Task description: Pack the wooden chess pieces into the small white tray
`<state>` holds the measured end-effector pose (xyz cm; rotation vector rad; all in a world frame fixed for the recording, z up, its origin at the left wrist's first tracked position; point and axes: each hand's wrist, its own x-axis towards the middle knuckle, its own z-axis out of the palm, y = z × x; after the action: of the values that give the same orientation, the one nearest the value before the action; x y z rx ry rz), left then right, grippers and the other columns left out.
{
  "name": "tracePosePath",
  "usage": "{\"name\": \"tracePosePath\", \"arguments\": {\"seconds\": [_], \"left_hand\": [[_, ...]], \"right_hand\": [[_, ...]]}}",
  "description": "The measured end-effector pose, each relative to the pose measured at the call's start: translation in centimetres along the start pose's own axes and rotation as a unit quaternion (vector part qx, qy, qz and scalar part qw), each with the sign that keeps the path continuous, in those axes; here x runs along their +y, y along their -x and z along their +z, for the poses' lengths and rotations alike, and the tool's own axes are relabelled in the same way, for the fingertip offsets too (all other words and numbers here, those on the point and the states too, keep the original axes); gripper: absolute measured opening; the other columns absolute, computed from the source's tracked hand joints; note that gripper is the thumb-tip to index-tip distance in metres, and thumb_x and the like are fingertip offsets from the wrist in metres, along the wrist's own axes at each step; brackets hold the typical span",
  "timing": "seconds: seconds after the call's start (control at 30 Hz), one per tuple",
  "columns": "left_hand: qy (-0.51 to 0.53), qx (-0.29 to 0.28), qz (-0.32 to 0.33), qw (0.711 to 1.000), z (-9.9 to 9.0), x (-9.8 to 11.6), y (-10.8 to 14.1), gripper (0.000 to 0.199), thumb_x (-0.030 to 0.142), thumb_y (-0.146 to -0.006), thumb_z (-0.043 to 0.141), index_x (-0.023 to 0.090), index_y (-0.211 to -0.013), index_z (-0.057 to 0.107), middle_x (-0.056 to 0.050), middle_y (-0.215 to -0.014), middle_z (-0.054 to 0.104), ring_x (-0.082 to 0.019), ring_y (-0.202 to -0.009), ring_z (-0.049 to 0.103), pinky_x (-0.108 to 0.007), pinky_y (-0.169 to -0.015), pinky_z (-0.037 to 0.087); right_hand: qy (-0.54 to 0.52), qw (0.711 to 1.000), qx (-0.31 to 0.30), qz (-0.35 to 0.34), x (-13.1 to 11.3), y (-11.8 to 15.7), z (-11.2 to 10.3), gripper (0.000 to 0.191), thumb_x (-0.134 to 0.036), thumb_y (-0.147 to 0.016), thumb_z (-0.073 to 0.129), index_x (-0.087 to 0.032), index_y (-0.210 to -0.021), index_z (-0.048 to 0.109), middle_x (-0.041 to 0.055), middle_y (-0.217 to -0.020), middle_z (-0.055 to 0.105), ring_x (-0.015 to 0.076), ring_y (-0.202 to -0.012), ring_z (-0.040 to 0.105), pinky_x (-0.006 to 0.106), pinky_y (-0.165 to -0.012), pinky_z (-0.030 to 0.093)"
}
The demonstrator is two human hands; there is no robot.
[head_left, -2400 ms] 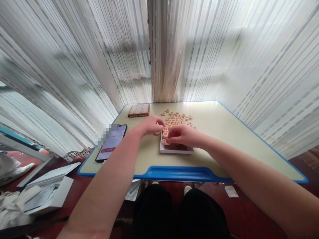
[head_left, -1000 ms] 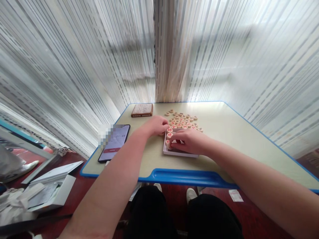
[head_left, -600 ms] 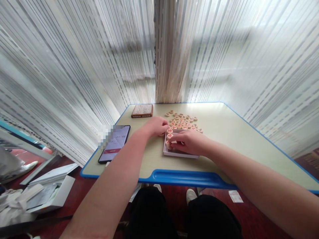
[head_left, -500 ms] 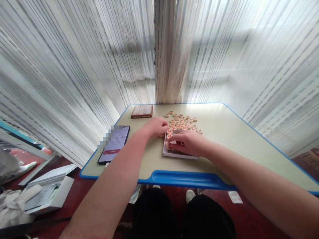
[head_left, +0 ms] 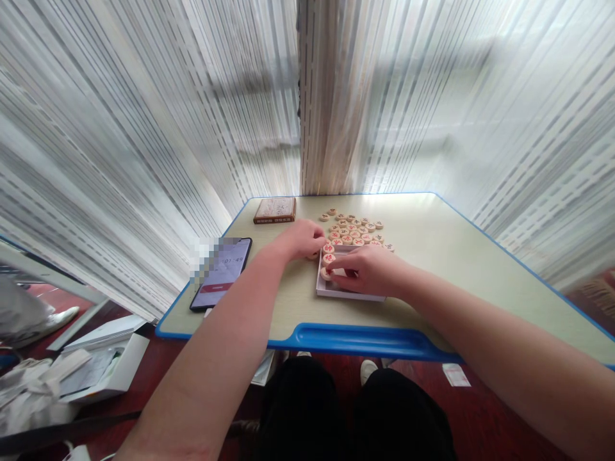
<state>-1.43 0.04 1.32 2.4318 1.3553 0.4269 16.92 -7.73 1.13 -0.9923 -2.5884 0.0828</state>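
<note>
An open white box (head_left: 350,296) lies on the table, with a column of round wooden Chinese chess pieces (head_left: 328,258) along its left side. Inside it, my right hand (head_left: 368,269) pinches the nearest chess piece (head_left: 326,274) by the near left corner. My left hand (head_left: 305,239) is at the box's far left corner, its fingers curled together; what they hold, if anything, is hidden. Beyond the box lie several loose Chinese chess pieces (head_left: 354,235), with red or dark characters, face up on the table.
A brown box lid (head_left: 275,210) lies at the far left of the blue-edged table (head_left: 461,269). Left of my forearm is a phone (head_left: 221,272) showing a running timer. A blue trough (head_left: 365,338) lines the near edge. Striped curtains (head_left: 144,115) hang behind.
The piece under my right fingers now sits flatter at the box's near left. The timer has advanced by a second. My left hand has barely moved, and the view has shifted slightly.
</note>
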Motion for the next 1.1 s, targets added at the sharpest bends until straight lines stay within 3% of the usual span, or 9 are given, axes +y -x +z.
{"name": "tracePosePath", "arguments": {"seconds": [0.37, 0.63, 0.87, 1.1], "left_hand": [[-0.027, 0.003, 0.007, 1.0, -0.1, 0.2, 0.2, 0.026, 0.031, -0.069, 0.048, 0.013, -0.065, 0.067, -0.001, -0.057, 0.058, -0.012, -0.057, 0.048, -0.025, -0.053, 0.031], [-0.027, 0.005, -0.005, 1.0, -0.2, 0.0, 0.3, 0.027, 0.032, -0.069, 0.048, 0.013, -0.065, 0.067, -0.001, -0.058, 0.059, -0.012, -0.058, 0.048, -0.025, -0.053, 0.032], [-0.025, 0.012, 0.0, 1.0, -0.3, 0.1, 0.4, 0.026, 0.03, -0.068, 0.048, 0.013, -0.066, 0.067, 0.0, -0.058, 0.058, -0.012, -0.058, 0.048, -0.025, -0.052, 0.031], [-0.026, 0.012, 0.004, 1.0, -0.1, 0.1, 0.4, 0.027, 0.032, -0.069, 0.048, 0.014, -0.065, 0.067, -0.001, -0.057, 0.059, -0.013, -0.057, 0.05, -0.025, -0.053, 0.032]], "right_hand": [[-0.001, 1.0, 0.001, 0.001, 0.5, -0.1, 0.7, 0.019, -0.029, -0.087, 0.054, -0.022, -0.086, 0.072, 0.0034, -0.071, 0.068, 0.0123, -0.059, 0.055, 0.023, -0.056, 0.034], [-0.027, 1.0, 0.009, 0.002, 0.2, -0.2, 0.4, 0.018, -0.028, -0.085, 0.056, -0.021, -0.085, 0.072, 0.0022, -0.068, 0.068, 0.0111, -0.055, 0.052, 0.023, -0.057, 0.035], [0.026, 0.993, 0.04, 0.111, 0.9, -0.5, 0.2, 0.017, -0.022, -0.081, 0.055, -0.022, -0.083, 0.073, 0.0007, -0.061, 0.065, 0.0119, -0.053, 0.05, 0.024, -0.056, 0.033], [0.013, 0.992, 0.011, 0.128, 1.2, -0.7, 0.7, 0.014, -0.029, -0.083, 0.059, -0.024, -0.088, 0.071, 0.001, -0.07, 0.069, 0.014, -0.062, 0.056, 0.025, -0.061, 0.036]]}}
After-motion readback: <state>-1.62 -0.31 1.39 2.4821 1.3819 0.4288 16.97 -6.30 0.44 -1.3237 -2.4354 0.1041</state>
